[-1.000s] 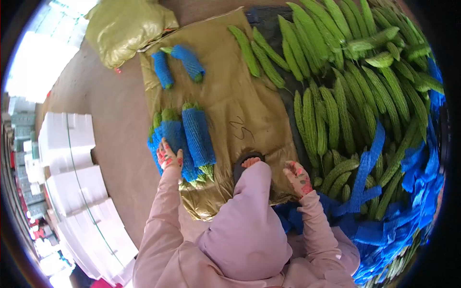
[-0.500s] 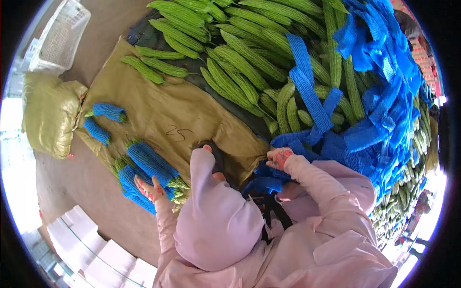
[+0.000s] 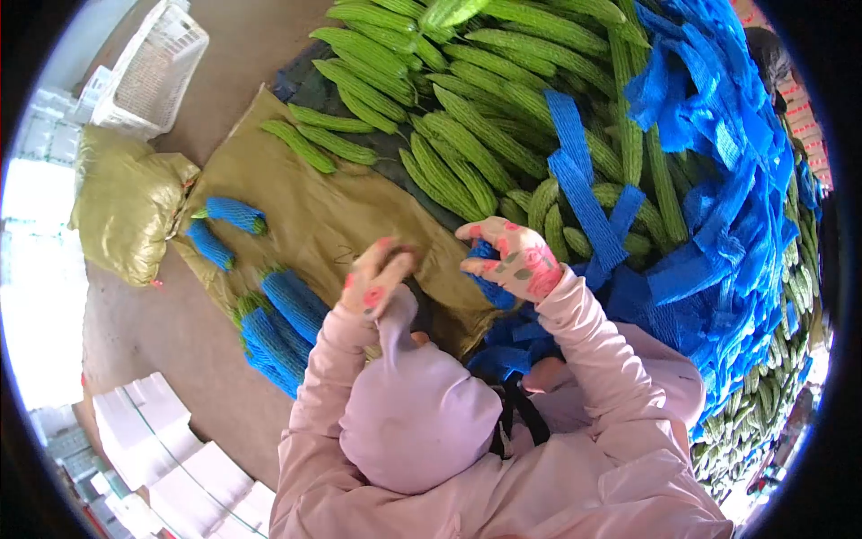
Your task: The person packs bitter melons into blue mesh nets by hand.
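Note:
My right hand [image 3: 519, 262], in a flower-patterned glove, is raised in front of me with a crumpled blue mesh sleeve [image 3: 486, 277] between its thumb and fingers. Left of it, my left hand [image 3: 379, 277] is held above my knee, fingers apart and slightly blurred, with nothing in them. Long green bitter gourds [image 3: 485, 148] are heaped beyond both hands. Sleeved gourds [image 3: 294, 305] lie in a group left of my left hand, and two smaller sleeved ones [image 3: 235, 213] rest farther off on the tan sack [image 3: 296, 202].
A big pile of blue mesh sleeves [image 3: 709, 198] covers the right side. A stuffed tan sack [image 3: 126, 211] and a white crate [image 3: 153, 76] stand at the far left. White boxes [image 3: 148, 427] are at the lower left. More gourds [image 3: 763, 377] are heaped at the far right.
My left hand has come up and right, away from the sleeved gourds. My right hand has risen from the sack's edge with a blue mesh sleeve. The view has shifted slightly.

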`<state>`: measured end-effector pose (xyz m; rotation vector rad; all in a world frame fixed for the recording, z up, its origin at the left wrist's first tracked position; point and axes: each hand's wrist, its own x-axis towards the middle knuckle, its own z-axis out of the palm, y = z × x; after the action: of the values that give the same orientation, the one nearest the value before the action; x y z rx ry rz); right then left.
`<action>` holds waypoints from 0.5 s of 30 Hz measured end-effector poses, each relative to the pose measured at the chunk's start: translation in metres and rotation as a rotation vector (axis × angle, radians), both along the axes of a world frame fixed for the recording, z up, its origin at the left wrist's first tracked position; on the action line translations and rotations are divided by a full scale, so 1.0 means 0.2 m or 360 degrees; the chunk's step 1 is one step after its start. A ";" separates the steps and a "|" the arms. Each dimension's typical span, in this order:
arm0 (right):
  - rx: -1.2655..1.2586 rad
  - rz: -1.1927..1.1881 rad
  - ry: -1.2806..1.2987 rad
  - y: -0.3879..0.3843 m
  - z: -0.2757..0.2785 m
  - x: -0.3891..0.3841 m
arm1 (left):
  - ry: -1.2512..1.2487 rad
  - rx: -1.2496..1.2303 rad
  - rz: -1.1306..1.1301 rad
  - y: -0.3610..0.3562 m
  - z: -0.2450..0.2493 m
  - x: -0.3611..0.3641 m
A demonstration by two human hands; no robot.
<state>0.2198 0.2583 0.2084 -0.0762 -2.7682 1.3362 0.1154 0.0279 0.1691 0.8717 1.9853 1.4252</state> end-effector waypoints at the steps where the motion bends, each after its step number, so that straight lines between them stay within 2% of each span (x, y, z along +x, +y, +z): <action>1: -0.0053 0.0078 -0.0120 -0.02 0.01 -0.03 | -0.0282 0.0005 0.0022 0.07 0.04 -0.01; 3: 0.0020 0.0105 0.0024 -0.08 0.01 -0.08 | -0.0702 0.0015 -0.0052 0.15 0.09 -0.03; 4: 0.0094 0.0104 0.0151 -0.10 0.00 -0.10 | -0.0752 0.0128 -0.0064 0.20 0.06 -0.02; 6: 0.0108 0.0107 0.0152 -0.13 -0.05 -0.12 | -0.0746 -0.0023 -0.0098 0.21 0.07 -0.03; 7: -0.0008 0.0026 0.0194 -0.14 -0.08 -0.13 | -0.0744 -0.0018 -0.0090 0.22 0.05 -0.02; 8: -0.0127 -0.0056 0.0229 -0.15 -0.11 -0.13 | -0.0802 0.0052 0.0021 0.22 0.00 0.00; 10: -0.0109 -0.0042 0.0263 -0.19 -0.16 -0.12 | -0.0871 0.0121 0.0150 0.21 -0.08 0.02; 12: -0.1616 -0.0372 -0.0179 -0.27 -0.21 -0.11 | -0.0669 0.0151 0.0339 0.20 -0.13 0.02; 13: -0.1788 -0.0401 -0.0221 -0.30 -0.25 -0.10 | -0.0676 0.0151 0.0352 0.20 -0.15 0.03; 15: -0.1896 -0.0470 -0.0373 -0.33 -0.28 -0.10 | -0.1032 0.0282 0.0488 0.19 -0.15 0.05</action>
<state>0.2008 0.1931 0.1522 -0.6730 -1.5576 2.7040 0.1259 0.0665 0.1400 0.1200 1.5442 1.7890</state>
